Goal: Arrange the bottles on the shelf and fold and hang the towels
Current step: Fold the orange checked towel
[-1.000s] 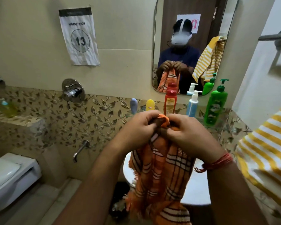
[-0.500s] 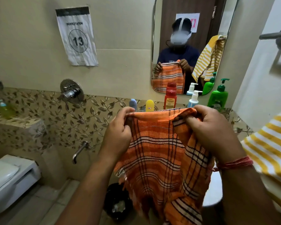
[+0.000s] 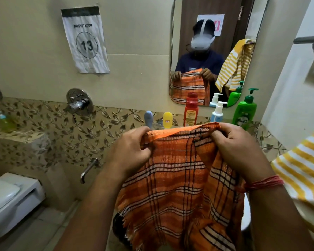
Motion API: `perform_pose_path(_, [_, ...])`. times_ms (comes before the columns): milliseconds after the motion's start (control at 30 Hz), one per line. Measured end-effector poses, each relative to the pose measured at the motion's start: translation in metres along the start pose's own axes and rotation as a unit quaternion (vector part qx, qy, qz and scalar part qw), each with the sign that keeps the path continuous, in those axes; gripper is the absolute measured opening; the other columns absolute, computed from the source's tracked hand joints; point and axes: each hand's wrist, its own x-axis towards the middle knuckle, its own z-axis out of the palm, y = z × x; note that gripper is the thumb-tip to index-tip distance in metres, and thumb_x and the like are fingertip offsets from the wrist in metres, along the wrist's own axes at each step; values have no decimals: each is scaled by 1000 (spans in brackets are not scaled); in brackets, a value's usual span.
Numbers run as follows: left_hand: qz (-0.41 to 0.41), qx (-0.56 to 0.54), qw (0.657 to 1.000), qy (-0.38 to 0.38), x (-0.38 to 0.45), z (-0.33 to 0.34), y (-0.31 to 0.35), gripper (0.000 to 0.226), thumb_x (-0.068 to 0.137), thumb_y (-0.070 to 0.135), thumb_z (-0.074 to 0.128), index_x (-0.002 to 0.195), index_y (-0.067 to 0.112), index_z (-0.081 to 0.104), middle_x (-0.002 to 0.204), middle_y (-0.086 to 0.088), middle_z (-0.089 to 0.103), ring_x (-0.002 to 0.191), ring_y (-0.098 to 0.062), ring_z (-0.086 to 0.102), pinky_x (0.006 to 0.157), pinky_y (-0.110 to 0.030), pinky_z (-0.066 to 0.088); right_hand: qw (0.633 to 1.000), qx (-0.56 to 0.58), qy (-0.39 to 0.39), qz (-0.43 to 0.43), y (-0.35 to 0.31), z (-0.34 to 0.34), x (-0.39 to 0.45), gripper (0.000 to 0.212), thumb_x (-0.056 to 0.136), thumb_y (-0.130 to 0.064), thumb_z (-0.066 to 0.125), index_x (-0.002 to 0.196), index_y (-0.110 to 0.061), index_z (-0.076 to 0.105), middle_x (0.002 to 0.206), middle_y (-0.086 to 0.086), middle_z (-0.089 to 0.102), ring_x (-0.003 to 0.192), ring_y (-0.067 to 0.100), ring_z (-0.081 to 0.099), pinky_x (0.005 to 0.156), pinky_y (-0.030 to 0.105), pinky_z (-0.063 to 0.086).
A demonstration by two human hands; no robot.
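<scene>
An orange checked towel (image 3: 176, 182) hangs spread in front of me, held by its top edge. My left hand (image 3: 129, 151) pinches the left corner and my right hand (image 3: 237, 147) grips the right corner, where the cloth is bunched. Behind it on the shelf stand a grey-blue tube (image 3: 148, 119), a yellow tube (image 3: 167, 119), a red bottle (image 3: 191, 112), a white-and-blue pump bottle (image 3: 217, 112) and a green pump bottle (image 3: 245, 109). A yellow-and-white striped towel (image 3: 304, 171) hangs at the right edge.
A mirror (image 3: 212, 51) on the wall reflects me and both towels. A metal towel bar (image 3: 308, 39) sticks out at upper right. A tap valve (image 3: 79, 102) and spout (image 3: 89, 169) are on the tiled wall, a toilet (image 3: 9, 200) at lower left, a dark bin (image 3: 119, 227) below the towel.
My hands, together on a bunched towel a second ago, have moved apart and stretched its top edge out flat. Since half a second ago the spread has hardly changed.
</scene>
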Motion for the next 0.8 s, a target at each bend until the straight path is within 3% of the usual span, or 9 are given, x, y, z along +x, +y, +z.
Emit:
perform_pose_path(100, [-50,-31,993,105,4,2,-10,20,94,14,54,106,25,66,95,5,67,85,-14,64,70,-32,55,1000,-9,-1,-2,2,-1,2,20,101,-24,46,95,-24,65,79,-12,64,69,-3,55,44,5,37])
perform_pose_path(200, [-58,-61,983,161,7,4,-12,28,97,6,47,111,19,68,104,1,68,94,-15,62,77,-32,53,1000,-18,-14,-4,2,0,4,21,100,-24,45,93,-25,65,80,-9,65,70,-1,57,45,8,37])
perform_pose_path(267, [-50,-94,984,142,10,7,-9,27,100,5,46,113,20,65,99,1,67,91,-15,64,74,-31,55,999,-26,-24,-8,2,3,7,21,100,-25,45,93,-25,65,82,-7,67,75,4,60,56,19,47])
perform_pose_path(333, [-57,-172,980,86,12,11,-3,20,102,20,52,120,26,59,105,4,66,98,-14,66,77,-30,57,999,-39,-26,-17,2,8,10,22,99,-25,46,90,-25,66,81,-6,66,77,9,61,63,27,50])
perform_pose_path(433, [17,-246,967,-67,11,19,24,57,87,48,67,138,37,43,126,10,57,116,-7,59,96,-30,53,997,-61,-39,-29,-1,16,15,24,96,-26,47,80,-24,64,77,-5,65,74,12,60,62,30,48])
perform_pose_path(500, [76,-214,966,-119,10,31,46,75,84,41,72,148,40,32,134,12,51,120,-4,54,100,-29,51,996,-70,-51,-37,-5,21,19,24,94,-26,50,74,-25,63,73,-5,65,70,9,59,57,29,43])
perform_pose_path(600, [57,-215,972,-70,14,48,63,75,85,19,64,151,34,31,131,8,50,115,-10,57,94,-34,56,992,-90,-75,-41,-9,26,23,19,93,-27,52,79,-29,65,74,-7,65,68,5,60,54,23,41])
perform_pose_path(733, [45,-245,967,-62,11,56,68,67,86,13,62,146,31,39,130,12,52,114,0,55,88,-12,51,990,-110,-76,-38,-4,27,28,16,92,-28,54,92,-31,70,79,-8,68,71,4,62,57,21,47])
perform_pose_path(800, [47,-261,962,-61,12,57,68,60,87,11,62,142,28,46,126,12,57,113,3,57,88,-10,50,988,-128,-79,-38,-1,28,31,17,91,-29,56,97,-32,72,81,-9,69,72,4,62,61,25,52])
